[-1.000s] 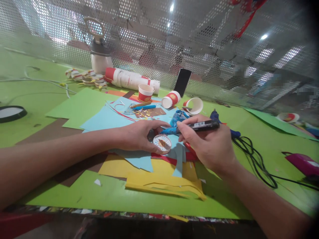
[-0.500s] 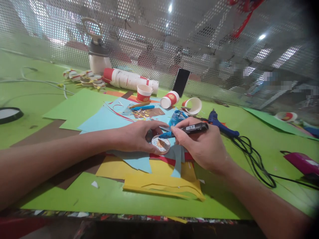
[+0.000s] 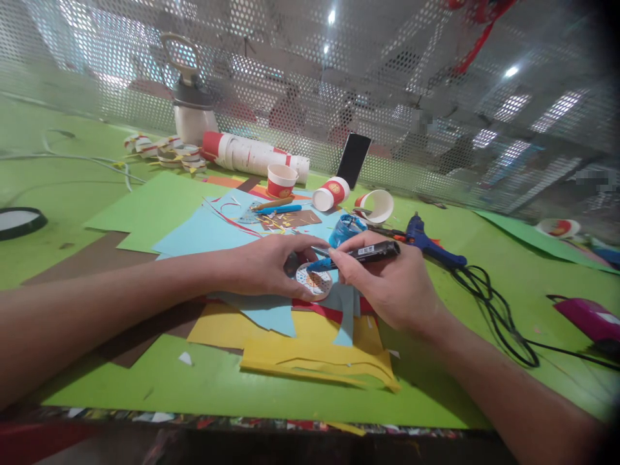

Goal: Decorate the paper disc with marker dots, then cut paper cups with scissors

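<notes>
My left hand [image 3: 264, 263] is closed on a small white paper disc [image 3: 320, 289], patterned with blue dots round an orange centre. Its thumb presses on the lower edge. A black marker [image 3: 371, 252] with a blue-stained front end is gripped in my right hand [image 3: 392, 284], its tip at the disc's upper part. Whether the tip touches cannot be made out. A dark rounded thing [image 3: 291, 263] shows inside my left palm, partly hidden. Just beyond the hands stands a blue-smeared container [image 3: 346, 229]. Light blue paper [image 3: 261, 313] lies beneath the hands.
Yellow paper strips [image 3: 314, 361] lie in front. Paper cups [image 3: 281, 181], a leaning phone [image 3: 354, 158] and a blue clay-like tool [image 3: 278, 210] are behind. A glue gun [image 3: 431, 245] with a cable lies right, near a magenta device [image 3: 584, 320]. A perforated screen [image 3: 290, 84] borders the table.
The marker's rear end has dropped slightly and moved a little left. Both hands keep their hold, and the disc stays nearly in place.
</notes>
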`<state>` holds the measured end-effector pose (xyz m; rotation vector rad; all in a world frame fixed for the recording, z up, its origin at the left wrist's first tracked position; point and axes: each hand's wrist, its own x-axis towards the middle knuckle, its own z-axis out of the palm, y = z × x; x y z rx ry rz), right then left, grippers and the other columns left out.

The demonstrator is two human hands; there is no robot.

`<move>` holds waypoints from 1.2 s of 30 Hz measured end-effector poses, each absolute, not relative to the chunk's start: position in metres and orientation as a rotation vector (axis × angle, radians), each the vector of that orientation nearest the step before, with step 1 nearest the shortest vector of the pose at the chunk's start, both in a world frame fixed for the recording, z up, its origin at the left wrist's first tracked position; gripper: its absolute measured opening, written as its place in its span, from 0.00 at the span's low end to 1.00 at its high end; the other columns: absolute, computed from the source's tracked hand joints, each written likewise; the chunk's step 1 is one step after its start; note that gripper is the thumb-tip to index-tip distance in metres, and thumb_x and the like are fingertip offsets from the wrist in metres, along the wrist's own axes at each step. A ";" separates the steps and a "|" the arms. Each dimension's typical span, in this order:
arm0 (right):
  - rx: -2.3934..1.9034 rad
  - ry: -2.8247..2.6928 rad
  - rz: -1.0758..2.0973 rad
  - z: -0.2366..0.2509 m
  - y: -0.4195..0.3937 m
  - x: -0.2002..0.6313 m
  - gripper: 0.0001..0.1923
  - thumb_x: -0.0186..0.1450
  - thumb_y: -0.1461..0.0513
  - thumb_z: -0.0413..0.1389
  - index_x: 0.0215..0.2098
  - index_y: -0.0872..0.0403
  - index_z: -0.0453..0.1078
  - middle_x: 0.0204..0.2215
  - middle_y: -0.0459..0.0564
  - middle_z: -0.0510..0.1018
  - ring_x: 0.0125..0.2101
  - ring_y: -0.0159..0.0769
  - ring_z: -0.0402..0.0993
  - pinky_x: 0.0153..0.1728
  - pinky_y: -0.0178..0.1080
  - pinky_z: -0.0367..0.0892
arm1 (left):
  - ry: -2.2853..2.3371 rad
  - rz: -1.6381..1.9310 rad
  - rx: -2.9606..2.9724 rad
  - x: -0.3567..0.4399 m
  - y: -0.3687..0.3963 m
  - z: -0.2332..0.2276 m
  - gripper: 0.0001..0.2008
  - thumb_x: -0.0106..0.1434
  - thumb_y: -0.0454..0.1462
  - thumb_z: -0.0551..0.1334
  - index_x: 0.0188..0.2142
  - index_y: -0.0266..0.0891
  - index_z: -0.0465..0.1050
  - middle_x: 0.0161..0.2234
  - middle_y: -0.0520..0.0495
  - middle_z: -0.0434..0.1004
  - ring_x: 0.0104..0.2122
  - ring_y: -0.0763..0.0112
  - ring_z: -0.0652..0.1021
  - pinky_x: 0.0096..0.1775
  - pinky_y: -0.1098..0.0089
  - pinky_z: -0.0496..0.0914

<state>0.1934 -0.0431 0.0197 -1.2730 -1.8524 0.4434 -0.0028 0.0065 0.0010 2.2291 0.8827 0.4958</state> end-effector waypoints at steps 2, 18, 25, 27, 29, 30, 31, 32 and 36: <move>-1.277 -1.843 0.459 0.020 -0.043 0.193 0.08 0.60 0.58 0.59 0.27 0.54 0.72 0.17 0.45 0.74 0.18 0.33 0.70 0.20 0.36 0.65 | 0.885 0.494 2.234 -0.003 0.006 0.001 0.38 0.51 0.43 0.70 0.61 0.40 0.62 0.44 0.45 0.76 0.38 0.66 0.74 0.39 0.69 0.66; -1.225 -1.773 0.375 0.013 -0.043 0.187 0.14 0.59 0.59 0.61 0.19 0.55 0.67 0.14 0.40 0.64 0.17 0.26 0.57 0.18 0.32 0.56 | 0.891 0.509 2.254 -0.002 0.007 0.001 0.38 0.52 0.43 0.70 0.60 0.40 0.62 0.44 0.46 0.76 0.39 0.66 0.74 0.39 0.70 0.67; -1.200 -1.810 0.459 0.016 -0.046 0.187 0.08 0.59 0.62 0.60 0.23 0.54 0.70 0.15 0.40 0.68 0.16 0.26 0.61 0.18 0.32 0.59 | 0.859 0.503 2.264 -0.003 0.007 0.001 0.36 0.52 0.43 0.69 0.60 0.39 0.63 0.43 0.47 0.77 0.38 0.66 0.75 0.39 0.71 0.66; -1.232 -1.789 0.532 0.017 -0.044 0.188 0.08 0.60 0.61 0.60 0.24 0.54 0.70 0.15 0.41 0.70 0.17 0.28 0.65 0.19 0.33 0.61 | 0.877 0.500 2.262 -0.002 0.006 0.001 0.37 0.52 0.43 0.70 0.60 0.39 0.63 0.43 0.47 0.77 0.39 0.66 0.75 0.40 0.70 0.67; -1.261 -1.774 0.563 0.017 -0.042 0.189 0.09 0.60 0.60 0.61 0.24 0.54 0.70 0.14 0.42 0.71 0.17 0.30 0.67 0.19 0.34 0.63 | 0.891 0.499 2.256 -0.002 0.006 0.002 0.38 0.51 0.42 0.70 0.60 0.39 0.63 0.44 0.46 0.76 0.40 0.65 0.75 0.41 0.70 0.67; -1.271 -1.772 0.559 0.017 -0.041 0.189 0.09 0.60 0.59 0.61 0.24 0.54 0.70 0.14 0.42 0.71 0.17 0.30 0.68 0.20 0.34 0.64 | 0.896 0.494 2.254 -0.002 0.006 0.002 0.38 0.51 0.42 0.70 0.61 0.39 0.62 0.44 0.46 0.76 0.40 0.65 0.74 0.41 0.70 0.67; -1.277 -1.766 0.551 0.017 -0.041 0.189 0.09 0.60 0.59 0.61 0.24 0.54 0.70 0.14 0.43 0.71 0.17 0.31 0.68 0.20 0.34 0.64 | 0.897 0.487 2.252 -0.002 0.006 0.002 0.38 0.52 0.43 0.70 0.61 0.39 0.62 0.44 0.46 0.76 0.40 0.66 0.74 0.41 0.70 0.67; -1.279 -1.754 0.542 0.017 -0.041 0.189 0.09 0.60 0.59 0.61 0.23 0.54 0.70 0.14 0.43 0.72 0.17 0.31 0.69 0.20 0.35 0.65 | 0.897 0.480 2.253 -0.003 0.006 0.002 0.38 0.52 0.43 0.70 0.61 0.40 0.62 0.44 0.46 0.76 0.39 0.66 0.74 0.40 0.70 0.67; -1.212 -1.608 0.524 0.021 -0.043 0.190 0.11 0.61 0.58 0.61 0.23 0.53 0.70 0.15 0.43 0.73 0.16 0.31 0.69 0.20 0.36 0.67 | 0.911 0.476 2.265 -0.004 0.007 0.002 0.39 0.51 0.46 0.70 0.61 0.42 0.62 0.44 0.46 0.75 0.40 0.64 0.74 0.41 0.69 0.67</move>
